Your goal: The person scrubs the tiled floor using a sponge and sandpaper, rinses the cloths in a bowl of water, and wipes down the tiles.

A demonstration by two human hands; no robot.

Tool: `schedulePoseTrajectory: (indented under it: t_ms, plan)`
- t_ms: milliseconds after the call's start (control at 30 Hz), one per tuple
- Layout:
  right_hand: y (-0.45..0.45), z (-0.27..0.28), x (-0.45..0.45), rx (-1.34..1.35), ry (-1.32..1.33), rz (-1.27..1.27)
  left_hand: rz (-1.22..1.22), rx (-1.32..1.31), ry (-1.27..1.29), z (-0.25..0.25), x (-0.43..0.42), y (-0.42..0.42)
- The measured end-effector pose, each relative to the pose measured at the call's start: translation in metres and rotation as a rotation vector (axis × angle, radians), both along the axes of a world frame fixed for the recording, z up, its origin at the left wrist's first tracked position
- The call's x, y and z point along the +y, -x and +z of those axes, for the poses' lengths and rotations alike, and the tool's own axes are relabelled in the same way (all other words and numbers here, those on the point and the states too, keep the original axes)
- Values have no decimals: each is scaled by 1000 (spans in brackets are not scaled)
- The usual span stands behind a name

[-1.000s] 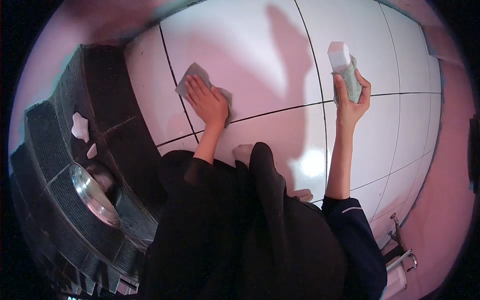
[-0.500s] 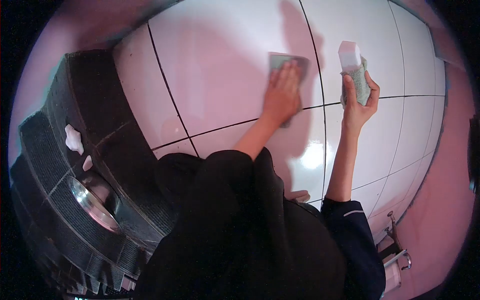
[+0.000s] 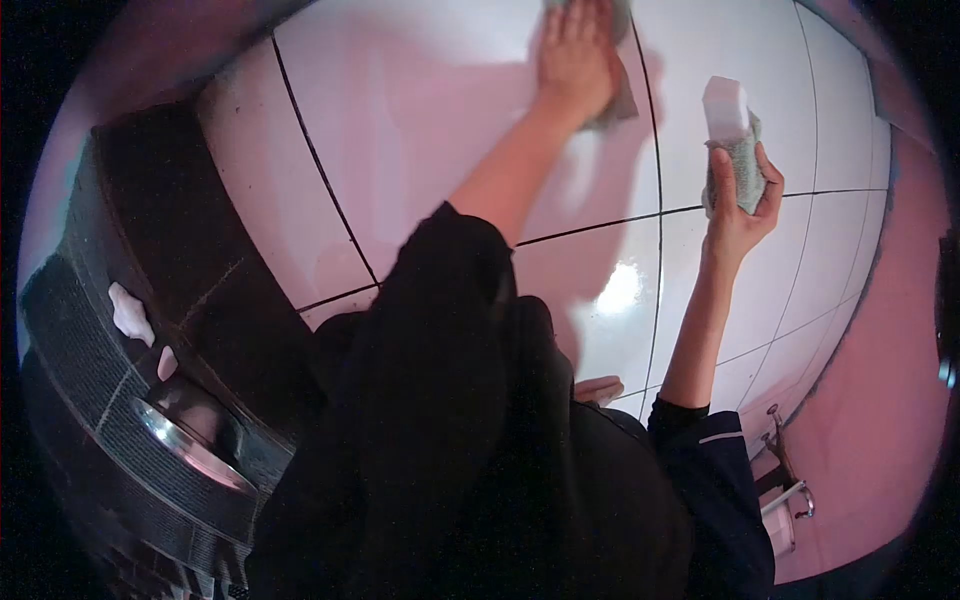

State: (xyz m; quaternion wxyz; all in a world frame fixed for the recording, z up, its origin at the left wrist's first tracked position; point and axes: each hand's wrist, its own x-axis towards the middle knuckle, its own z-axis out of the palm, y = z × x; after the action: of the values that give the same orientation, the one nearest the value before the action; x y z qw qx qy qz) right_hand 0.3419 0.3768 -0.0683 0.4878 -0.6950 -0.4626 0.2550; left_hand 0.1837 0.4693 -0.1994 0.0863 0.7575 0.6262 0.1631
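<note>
Near the top edge, my left hand [image 3: 578, 65] lies flat with its fingers stretched over a grey-green cloth [image 3: 622, 100], pressing it to the white tiled floor [image 3: 450, 150]. Part of the cloth is hidden under the hand or cut off by the frame. Over on the right, my right hand [image 3: 742, 205] is closed round a green cloth [image 3: 738, 165] wrapped about a white block-shaped object [image 3: 725, 108], whose top sticks out. What the wrapped part looks like is hidden.
Black tiled steps [image 3: 185, 240] run along the left. On them are a metal bowl [image 3: 195, 445], a white crumpled item [image 3: 130, 313] and a small pink piece [image 3: 167, 363]. A foot [image 3: 598, 389] shows below centre. A pink wall [image 3: 880, 400] with metal fixtures [image 3: 785, 460] stands right.
My left hand has swept the grey-green cloth rightward, then up to the top of the view. My right hand keeps its hold, a little further right in view.
</note>
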Motion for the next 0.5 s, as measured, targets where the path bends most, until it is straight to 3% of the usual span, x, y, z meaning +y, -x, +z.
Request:
schedulePoseTrajectory:
  t_ms: [233, 300, 400, 500]
  plan:
    - [3, -2, 1, -33, -22, 39, 310, 27, -11, 8, 18, 106]
    - [8, 4, 1, 1, -27, 61, 364, 68, 41, 17, 5, 135]
    - [16, 18, -4, 64, -45, 94, 404, 84, -240, -4, -24, 178]
    - [18, 27, -12, 76, -82, 141, 548, 85, -133, 17, -71, 186]
